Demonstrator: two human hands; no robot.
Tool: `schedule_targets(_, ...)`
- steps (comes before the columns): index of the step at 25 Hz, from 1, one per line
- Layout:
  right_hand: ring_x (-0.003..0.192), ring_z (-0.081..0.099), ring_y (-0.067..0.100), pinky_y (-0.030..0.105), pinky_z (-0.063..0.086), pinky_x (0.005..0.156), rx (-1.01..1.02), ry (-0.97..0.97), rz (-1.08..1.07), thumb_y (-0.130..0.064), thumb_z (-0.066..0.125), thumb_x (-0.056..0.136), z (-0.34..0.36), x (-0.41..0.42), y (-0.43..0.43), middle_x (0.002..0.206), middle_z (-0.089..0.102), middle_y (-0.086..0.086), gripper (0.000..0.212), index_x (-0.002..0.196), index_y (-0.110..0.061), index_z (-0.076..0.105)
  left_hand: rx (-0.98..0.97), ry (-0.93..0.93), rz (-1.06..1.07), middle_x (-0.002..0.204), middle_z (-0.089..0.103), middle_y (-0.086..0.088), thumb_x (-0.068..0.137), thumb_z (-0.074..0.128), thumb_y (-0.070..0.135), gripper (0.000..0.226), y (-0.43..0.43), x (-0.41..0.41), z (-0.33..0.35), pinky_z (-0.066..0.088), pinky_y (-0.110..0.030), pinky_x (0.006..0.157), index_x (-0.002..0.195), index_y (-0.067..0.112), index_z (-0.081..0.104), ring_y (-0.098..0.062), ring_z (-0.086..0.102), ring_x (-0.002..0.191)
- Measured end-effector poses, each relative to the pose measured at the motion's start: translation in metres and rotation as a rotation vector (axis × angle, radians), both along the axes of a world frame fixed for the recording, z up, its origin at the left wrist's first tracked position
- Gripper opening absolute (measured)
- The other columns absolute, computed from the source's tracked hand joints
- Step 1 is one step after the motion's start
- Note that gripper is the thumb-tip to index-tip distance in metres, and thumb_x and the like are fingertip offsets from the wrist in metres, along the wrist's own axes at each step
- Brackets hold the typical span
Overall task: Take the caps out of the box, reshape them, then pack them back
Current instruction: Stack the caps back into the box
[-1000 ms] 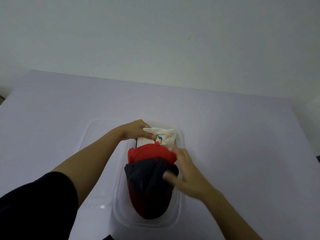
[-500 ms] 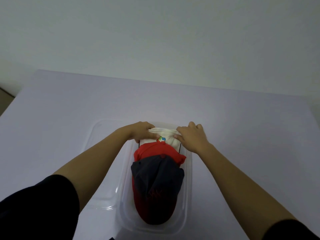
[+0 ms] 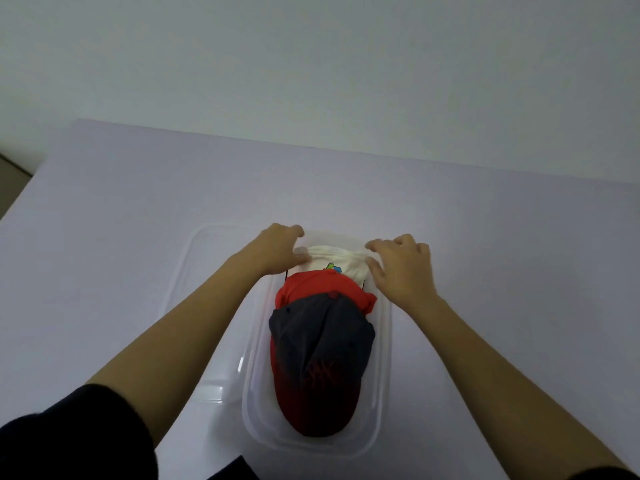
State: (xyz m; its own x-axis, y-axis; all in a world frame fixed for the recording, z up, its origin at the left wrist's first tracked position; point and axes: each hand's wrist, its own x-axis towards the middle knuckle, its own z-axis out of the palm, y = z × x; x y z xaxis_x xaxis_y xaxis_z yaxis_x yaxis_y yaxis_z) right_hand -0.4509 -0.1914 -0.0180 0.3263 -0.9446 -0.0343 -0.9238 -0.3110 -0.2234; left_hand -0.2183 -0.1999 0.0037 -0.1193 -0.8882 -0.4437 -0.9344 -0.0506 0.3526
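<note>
Pinching white cap point(image 3: 341, 258) | left hand point(image 3: 277, 250): curled, left edge | right hand point(image 3: 403, 271): curled, right edge

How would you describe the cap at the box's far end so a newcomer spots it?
On the pale table sits a clear plastic box holding three overlapping caps. The white cap lies at the box's far end, gripped by the left hand and right hand. Unlike the red cap and navy cap nearer the camera, it is cream-white with a colourful logo.
</note>
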Motion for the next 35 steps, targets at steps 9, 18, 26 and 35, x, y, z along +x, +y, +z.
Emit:
schedule_targets(9, 0.097, 0.05, 0.019, 0.032, 0.026, 0.076, 0.199, 0.212, 0.116, -0.053, 0.043, 0.091, 0.008, -0.007, 0.033, 0.091, 0.062, -0.007, 0.032, 0.09, -0.025, 0.059, 0.183, 0.094, -0.056, 0.079, 0.066, -0.005, 0.092, 0.055, 0.038, 0.027, 0.046, 0.016, 0.001, 0.048, -0.024, 0.058, 0.082, 0.013, 0.054, -0.013, 0.062, 0.056)
schedule_targets(18, 0.105, 0.048, 0.026, 0.037, 0.031, 0.087, 0.359, 0.218, 0.188, -0.011, 0.038, 0.094, 0.013, -0.005, 0.028, 0.107, 0.06, 0.008, 0.032, 0.122, -0.021, 0.049, 0.118, 0.074, 0.046, 0.078, 0.069, -0.015, 0.097, 0.045, 0.021, 0.018, 0.054, 0.009, -0.001, 0.049, -0.028, 0.065, 0.093, 0.006, 0.055, -0.011, 0.055, 0.051)
schedule_targets(26, 0.108, 0.05, 0.026, 0.035, 0.038, 0.084, 0.253, 0.132, 0.122, 0.003, 0.047, 0.083, 0.012, -0.001, 0.034, 0.12, 0.057, 0.006, 0.053, 0.13, -0.022, 0.046, 0.032, 0.127, 0.138, 0.093, 0.073, -0.012, 0.097, 0.042, 0.015, 0.025, 0.066, 0.012, 0.0, 0.047, -0.024, 0.069, 0.113, 0.006, 0.06, -0.009, 0.057, 0.058)
schedule_targets(35, 0.085, 0.058, 0.016, 0.025, 0.044, 0.079, 0.614, -0.201, 0.116, -0.013, 0.051, 0.093, 0.013, -0.007, 0.09, 0.119, 0.062, 0.007, 0.037, 0.129, -0.016, 0.045, 0.145, 0.388, 0.247, 0.108, 0.065, 0.004, 0.09, 0.05, 0.013, 0.029, 0.115, 0.02, 0.01, 0.044, -0.008, 0.048, 0.116, 0.021, 0.06, -0.012, 0.069, 0.063)
